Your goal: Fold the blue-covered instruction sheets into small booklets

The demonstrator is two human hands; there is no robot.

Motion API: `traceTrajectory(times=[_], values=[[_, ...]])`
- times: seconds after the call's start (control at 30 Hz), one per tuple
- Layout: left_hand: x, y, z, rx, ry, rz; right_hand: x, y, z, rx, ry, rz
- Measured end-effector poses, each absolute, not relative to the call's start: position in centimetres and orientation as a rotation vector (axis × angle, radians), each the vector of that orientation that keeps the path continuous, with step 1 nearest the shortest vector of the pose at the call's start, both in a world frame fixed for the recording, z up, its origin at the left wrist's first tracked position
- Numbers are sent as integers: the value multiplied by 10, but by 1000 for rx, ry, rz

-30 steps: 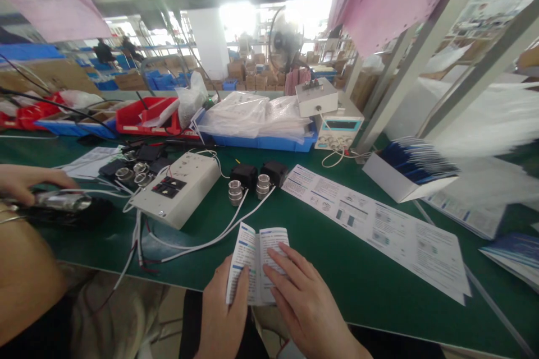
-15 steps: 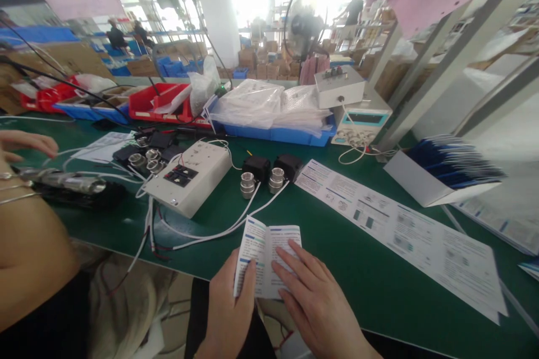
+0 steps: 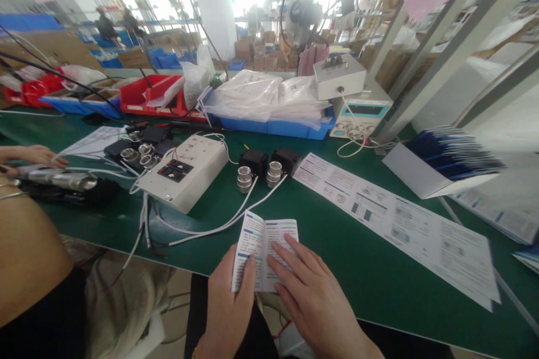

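the green bench mat [image 3: 370, 286] is the biggest thing before you, flat and matte, and everything else sits by the pale control box [image 3: 184, 172] on it. well to the right of that box lies a long unfolded instruction sheet [image 3: 396, 221], thin printed paper, flat, with creases across it. beyond the sheet an open white carton [image 3: 425, 171] holds upright blue-edged booklets. just right of the box stand two black blocks with ribbed metal fittings [image 3: 269, 167], white cables curling from them toward you. in front of the box, at the mat's near edge, you hold a small folded leaflet [image 3: 263, 252] half open. your left hand [image 3: 229, 305] pinches its left leaf, thumb on top. your right hand [image 3: 309, 291] lies open, fingers flat on the right leaf. far left of the box, a co-worker's hand [image 3: 31, 155] rests by a shiny metal cylinder [image 3: 59, 179].
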State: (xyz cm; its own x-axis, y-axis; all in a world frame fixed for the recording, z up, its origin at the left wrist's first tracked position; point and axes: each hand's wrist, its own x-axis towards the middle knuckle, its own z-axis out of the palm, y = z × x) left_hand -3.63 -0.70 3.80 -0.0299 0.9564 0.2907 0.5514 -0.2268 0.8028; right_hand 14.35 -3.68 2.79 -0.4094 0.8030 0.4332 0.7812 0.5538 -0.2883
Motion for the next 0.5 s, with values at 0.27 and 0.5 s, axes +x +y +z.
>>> traceTrajectory(times=[0.27,0.5], values=[[-36,-8,40,1785,1578,1157,145,-37,26,-1269,-2269,64],[-37,-8,38,1782,1615,1129,145,-38,27,-1261,-2265,55]])
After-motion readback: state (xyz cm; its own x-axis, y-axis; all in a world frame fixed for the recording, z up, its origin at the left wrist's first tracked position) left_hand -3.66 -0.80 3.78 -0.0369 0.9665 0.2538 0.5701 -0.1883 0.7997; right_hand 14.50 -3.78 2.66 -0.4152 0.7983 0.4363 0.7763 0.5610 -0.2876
